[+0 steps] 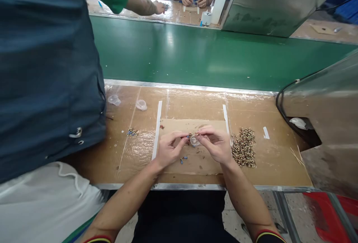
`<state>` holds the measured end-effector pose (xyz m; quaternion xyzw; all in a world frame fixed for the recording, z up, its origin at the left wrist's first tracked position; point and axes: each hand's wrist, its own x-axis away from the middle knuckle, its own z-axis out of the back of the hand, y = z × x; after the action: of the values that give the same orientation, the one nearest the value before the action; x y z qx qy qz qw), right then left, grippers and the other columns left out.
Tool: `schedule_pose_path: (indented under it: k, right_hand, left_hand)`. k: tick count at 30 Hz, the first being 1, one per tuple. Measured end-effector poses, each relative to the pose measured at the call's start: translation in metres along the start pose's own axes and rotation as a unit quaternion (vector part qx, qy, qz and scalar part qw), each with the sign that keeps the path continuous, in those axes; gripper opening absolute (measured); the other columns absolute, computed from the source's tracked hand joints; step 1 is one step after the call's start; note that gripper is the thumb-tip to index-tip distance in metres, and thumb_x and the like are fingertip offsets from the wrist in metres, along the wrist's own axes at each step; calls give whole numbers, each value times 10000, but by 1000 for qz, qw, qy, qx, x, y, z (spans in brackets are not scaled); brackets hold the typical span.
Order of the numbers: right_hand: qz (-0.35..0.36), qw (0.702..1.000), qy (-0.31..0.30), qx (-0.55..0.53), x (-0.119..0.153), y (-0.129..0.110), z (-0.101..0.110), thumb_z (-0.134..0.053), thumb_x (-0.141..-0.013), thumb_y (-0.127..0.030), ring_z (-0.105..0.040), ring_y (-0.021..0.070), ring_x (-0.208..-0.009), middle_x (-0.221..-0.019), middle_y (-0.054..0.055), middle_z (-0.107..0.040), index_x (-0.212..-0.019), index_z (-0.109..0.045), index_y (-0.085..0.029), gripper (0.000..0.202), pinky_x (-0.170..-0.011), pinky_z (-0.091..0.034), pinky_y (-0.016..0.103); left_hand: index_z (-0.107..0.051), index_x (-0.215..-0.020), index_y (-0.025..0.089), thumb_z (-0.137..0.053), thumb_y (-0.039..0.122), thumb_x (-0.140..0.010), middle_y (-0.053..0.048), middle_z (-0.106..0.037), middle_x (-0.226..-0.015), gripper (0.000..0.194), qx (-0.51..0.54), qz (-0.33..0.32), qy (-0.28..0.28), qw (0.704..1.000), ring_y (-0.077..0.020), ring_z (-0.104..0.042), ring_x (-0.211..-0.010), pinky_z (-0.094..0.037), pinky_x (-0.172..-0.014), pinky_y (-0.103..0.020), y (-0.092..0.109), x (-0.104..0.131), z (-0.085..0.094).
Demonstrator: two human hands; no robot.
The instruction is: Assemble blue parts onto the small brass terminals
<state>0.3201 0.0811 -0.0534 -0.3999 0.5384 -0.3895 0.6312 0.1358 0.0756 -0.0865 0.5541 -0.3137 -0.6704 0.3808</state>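
My left hand [172,148] is closed in a pinch, its thumb and forefinger meeting at a tiny brass-and-dark piece [190,135]. Opposite it, my right hand [215,144] pinches at a small silvery ring [192,141] that sits between the two sets of fingertips. The pieces are too small to name more exactly. Both hands are over a cardboard sheet [195,166] on the bench. Just below them lie a few small blue-and-brass pieces [182,160]. Small reddish bits [162,126] rest at the sheet's upper left.
Right of the sheet is a heap of small brass-coloured metal pieces [244,148]. Blue-and-brass pieces [132,132] lie to the left. Beyond the bench runs a green conveyor belt [173,56]. A person in dark clothing [50,67] stands close on the left; a metal housing [327,123] bounds the right.
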Motion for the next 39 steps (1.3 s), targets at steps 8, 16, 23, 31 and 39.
schedule_pose_path:
  k: [8,16,23,31,39]
  right_hand:
    - [-59,998,-28,-18,3,1,-7,-731,-907,-324,-709,152,-673,-775,33,-766,-926,-785,-232,109,-614,-597,285]
    - [-41,998,-25,-44,4,7,-12,-750,-895,-374,-676,151,-741,-796,24,-714,-889,-753,-245,129,-631,-575,277]
    - [-47,998,-19,-27,4,5,-12,-760,-882,-348,-700,154,-723,-799,36,-753,-857,-762,-234,116,-636,-586,272]
    - [10,998,-45,44,1,0,-7,-729,-880,-209,-731,164,-710,-805,32,-782,-860,-766,-234,49,-666,-611,287]
    - [30,994,-65,79,1,-5,-5,-702,-874,-166,-737,174,-696,-801,27,-784,-857,-756,-241,94,-667,-616,297]
  left_hand:
    - [-748,-980,177,-675,174,-925,-57,-794,-866,91,21,-21,15,999,-147,-761,-774,-622,-724,-236,1,-2,-1]
    - [-759,-952,179,-706,219,-918,-42,-794,-816,74,9,-24,22,999,-148,-765,-720,-633,-685,-236,1,1,-1]
    - [-756,-963,175,-708,202,-917,-44,-802,-867,71,12,-27,28,999,-144,-775,-782,-639,-735,-229,0,2,-1]
    - [-749,-933,179,-712,177,-907,-41,-797,-845,45,5,-35,22,999,-147,-770,-760,-640,-720,-234,2,0,0]
    - [-730,-956,196,-652,130,-927,-32,-788,-817,106,-36,-111,5,993,-149,-762,-726,-638,-680,-238,6,-5,4]
